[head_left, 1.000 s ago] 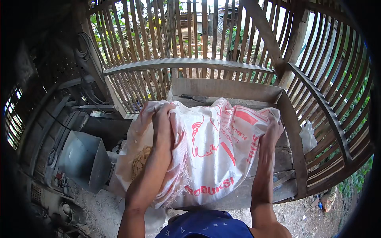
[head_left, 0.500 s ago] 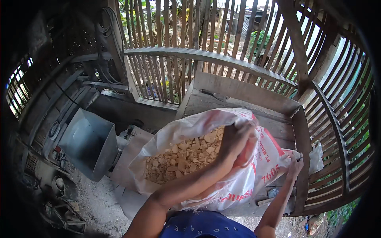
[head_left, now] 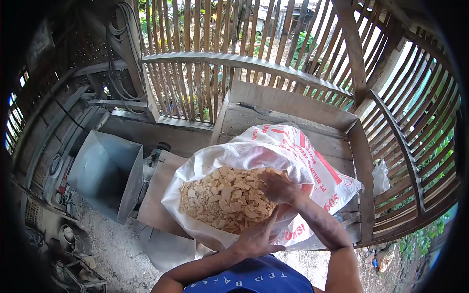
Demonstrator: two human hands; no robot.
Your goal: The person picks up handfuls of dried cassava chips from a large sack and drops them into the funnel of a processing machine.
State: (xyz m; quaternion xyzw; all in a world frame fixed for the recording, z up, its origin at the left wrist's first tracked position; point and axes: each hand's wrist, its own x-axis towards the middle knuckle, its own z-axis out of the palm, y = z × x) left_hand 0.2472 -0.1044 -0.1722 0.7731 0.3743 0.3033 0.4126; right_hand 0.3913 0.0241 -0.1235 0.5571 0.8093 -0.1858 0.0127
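A large white woven sack (head_left: 234,154) with red print lies tilted on the wooden platform, its wide mouth toward me. Inside are pale tan, flat dried chips (head_left: 222,195), which look like cassava pieces. My right hand (head_left: 279,188) reaches into the mouth at its right side, fingers spread against the chips; their tips are partly hidden in shadow. At the near rim, my left hand (head_left: 256,238) rests against the sack, thumb stretched out and fingers extended toward the right hand. It grips nothing that I can see.
Left of the sack stands a square grey metal hopper (head_left: 105,171), with a flat sheet (head_left: 156,188) between them. The wooden platform (head_left: 288,122) has raised boards at its back and right. Slatted walls enclose the corner. A white plastic bag (head_left: 380,177) hangs at the right.
My right hand has left the sack's far right corner and moved into its mouth. The left hand has drawn back from the far rim to the near one. The mouth now gapes wider.
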